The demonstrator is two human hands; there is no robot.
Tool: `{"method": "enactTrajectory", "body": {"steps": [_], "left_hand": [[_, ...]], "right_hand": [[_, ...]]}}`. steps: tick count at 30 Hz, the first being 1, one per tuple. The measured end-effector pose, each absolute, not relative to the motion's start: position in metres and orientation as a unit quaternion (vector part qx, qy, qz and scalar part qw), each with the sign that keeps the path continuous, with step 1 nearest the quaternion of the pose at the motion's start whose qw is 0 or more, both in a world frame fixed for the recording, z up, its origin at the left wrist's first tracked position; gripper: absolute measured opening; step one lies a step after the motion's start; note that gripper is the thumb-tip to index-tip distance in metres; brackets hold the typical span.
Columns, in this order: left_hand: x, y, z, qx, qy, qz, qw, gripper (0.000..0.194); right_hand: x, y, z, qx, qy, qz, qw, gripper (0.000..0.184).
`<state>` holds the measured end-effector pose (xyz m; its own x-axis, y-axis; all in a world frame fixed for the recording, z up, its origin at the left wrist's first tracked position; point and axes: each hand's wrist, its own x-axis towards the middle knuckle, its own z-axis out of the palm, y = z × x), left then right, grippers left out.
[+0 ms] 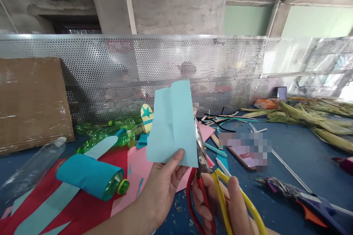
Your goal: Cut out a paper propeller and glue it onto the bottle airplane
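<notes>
My left hand (162, 187) pinches the lower edge of a creased light blue sheet of paper (172, 125), held upright above the table. A pair of scissors (204, 161), one handle red and the other yellow, is in my right hand (217, 198), with fingers through the loops. Its blades point up along the paper's right edge; I cannot tell whether they touch it. Left of my hands lies a green bottle wrapped in blue paper (88, 174), on red paper (82, 209). Pink paper (138, 165) lies beneath and behind my left hand.
Clear and green plastic bottles (127, 132) lie at the left before a cardboard sheet (33, 102). A phone (245, 154), a glue gun (309, 198) and corn husks (303, 117) are on the right. A perforated metal screen (157, 62) closes the table's back.
</notes>
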<state>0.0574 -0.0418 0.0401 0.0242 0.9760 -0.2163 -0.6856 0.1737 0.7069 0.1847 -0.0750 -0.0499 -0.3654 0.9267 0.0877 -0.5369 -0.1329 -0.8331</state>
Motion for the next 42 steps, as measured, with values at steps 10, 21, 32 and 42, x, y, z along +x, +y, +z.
{"method": "enactTrajectory", "body": {"steps": [10, 21, 32, 42], "left_hand": [[0.058, -0.043, 0.041, 0.2, 0.337, 0.612, 0.686, 0.042], [0.057, -0.047, 0.042, 0.194, 0.343, 0.614, 0.684, 0.037], [0.058, -0.048, 0.044, 0.198, 0.345, 0.613, 0.683, 0.038], [0.058, -0.047, 0.044, 0.192, 0.341, 0.616, 0.684, 0.043]], "right_hand": [[0.184, -0.078, -0.03, -0.207, -0.389, 0.756, 0.483, 0.077], [0.182, -0.081, -0.035, -0.212, -0.401, 0.743, 0.493, 0.078], [0.184, -0.078, -0.043, -0.254, -0.422, 0.713, 0.5, 0.08], [0.175, -0.084, -0.013, -0.284, -0.365, 0.729, 0.505, 0.077]]}}
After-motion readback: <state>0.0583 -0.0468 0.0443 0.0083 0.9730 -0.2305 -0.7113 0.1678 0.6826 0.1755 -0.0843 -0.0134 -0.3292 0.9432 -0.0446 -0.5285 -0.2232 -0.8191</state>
